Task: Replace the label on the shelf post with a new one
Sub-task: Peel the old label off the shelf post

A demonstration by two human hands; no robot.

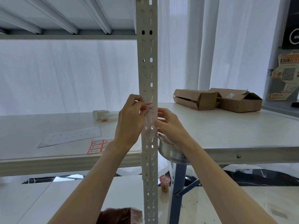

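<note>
A white perforated shelf post (147,65) runs up the middle of the view. A small white label with a red top edge and handwritten digits (150,107) sits on the post at hand height. My left hand (131,120) pinches the label's left edge with thumb and fingertips. My right hand (169,125) rests against the post's right side just below the label, fingers curled on the edge. On the shelf board to the left lies a sheet of red-framed labels (97,145) with handwritten numbers, partly hidden by my left forearm.
An emptied label backing sheet (71,136) and a white plastic object (103,115) lie on the left shelf board (48,160). Two cardboard boxes (216,99) stand on the table at the right. A round metal tin (171,152) sits by the post. White curtains hang behind.
</note>
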